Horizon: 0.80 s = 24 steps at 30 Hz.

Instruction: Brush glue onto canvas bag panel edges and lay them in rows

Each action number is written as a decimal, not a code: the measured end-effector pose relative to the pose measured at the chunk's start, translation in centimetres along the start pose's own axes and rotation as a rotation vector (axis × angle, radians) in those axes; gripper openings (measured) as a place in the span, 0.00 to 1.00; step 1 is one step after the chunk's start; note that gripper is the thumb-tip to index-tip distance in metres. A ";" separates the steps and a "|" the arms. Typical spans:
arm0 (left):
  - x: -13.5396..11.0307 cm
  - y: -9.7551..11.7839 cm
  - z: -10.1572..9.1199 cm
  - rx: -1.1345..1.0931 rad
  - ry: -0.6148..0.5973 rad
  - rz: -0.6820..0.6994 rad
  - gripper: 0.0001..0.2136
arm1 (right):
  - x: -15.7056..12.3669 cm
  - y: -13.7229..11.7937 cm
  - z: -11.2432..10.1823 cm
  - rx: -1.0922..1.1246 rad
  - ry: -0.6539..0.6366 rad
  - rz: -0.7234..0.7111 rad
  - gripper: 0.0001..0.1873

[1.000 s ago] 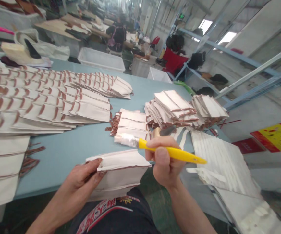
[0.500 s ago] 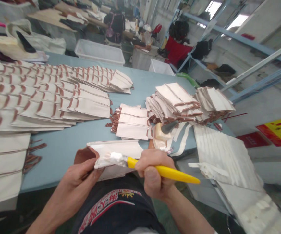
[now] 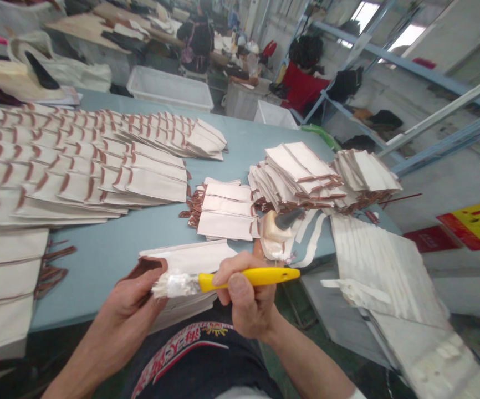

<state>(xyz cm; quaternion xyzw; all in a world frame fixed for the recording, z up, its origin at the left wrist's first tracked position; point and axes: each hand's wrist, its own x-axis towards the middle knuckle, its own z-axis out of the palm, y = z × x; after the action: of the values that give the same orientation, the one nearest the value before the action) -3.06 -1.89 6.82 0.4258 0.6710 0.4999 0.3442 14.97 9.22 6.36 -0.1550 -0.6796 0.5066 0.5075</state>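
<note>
My right hand [image 3: 250,296] is closed round a yellow-handled brush [image 3: 269,275]. White glue-like stuff coats its bristles, which lie across the near left corner of a cream panel [image 3: 190,255] with a brown inner side. That left end is pinched between the thumb and fingers of my left hand [image 3: 134,305], close to the bristle tips. Part of the panel is hidden behind the brush and my right hand. Just beyond, a small stack of cream pieces [image 3: 225,216] with brown straps lies on the blue table [image 3: 140,227]. A pale block with a dark cone [image 3: 276,227] sits right of it.
Overlapping rows of cream pieces [image 3: 140,177] cover the table's left side. More piles [image 3: 302,163] stand at the right. A white bin [image 3: 169,88] is behind the far edge. A white-smeared board [image 3: 385,260] lies low at right. A person [image 3: 196,41] sits in the background.
My right hand has moved the brush leftward, from the middle of the panel to its left end beside my left fingers. The left hand keeps its hold, shifted slightly left.
</note>
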 end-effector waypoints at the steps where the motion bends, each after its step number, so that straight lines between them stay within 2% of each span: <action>1: 0.0 0.0 0.0 0.015 0.012 0.010 0.16 | 0.5 0.0 0.1 0.044 0.041 0.032 0.20; 4: 0.1 -0.2 -0.1 0.100 0.037 0.050 0.15 | 2.1 0.0 0.0 0.084 0.193 0.111 0.24; 6: 0.2 -0.3 -0.2 0.145 0.064 0.070 0.14 | 2.7 0.1 -0.4 0.079 0.223 0.134 0.25; 9: 0.4 -0.2 -0.2 0.160 0.087 0.090 0.15 | 2.8 0.1 -1.1 0.075 0.174 0.126 0.23; 12: 0.7 0.3 0.1 0.128 0.044 0.126 0.17 | 2.0 -0.1 -1.4 0.036 0.103 0.085 0.21; 16: 0.9 0.2 0.6 0.100 0.029 0.147 0.15 | 0.7 -0.3 -0.4 -0.064 0.013 0.069 0.21; 19: 1.0 -0.3 0.8 0.060 0.028 0.114 0.15 | 1.0 -0.2 0.8 -0.009 -0.002 0.031 0.19; 21: 1.1 -0.6 0.7 0.032 0.036 0.040 0.15 | 1.9 0.1 1.2 0.074 0.051 0.038 0.19; 24: 1.4 -0.7 0.2 0.011 0.016 -0.062 0.16 | 3.7 0.6 0.8 0.158 0.228 0.157 0.23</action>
<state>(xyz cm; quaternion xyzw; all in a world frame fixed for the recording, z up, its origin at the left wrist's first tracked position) -3.58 -0.57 6.05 0.4025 0.6896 0.4886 0.3518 12.53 11.72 7.81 -0.2236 -0.5616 0.5756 0.5508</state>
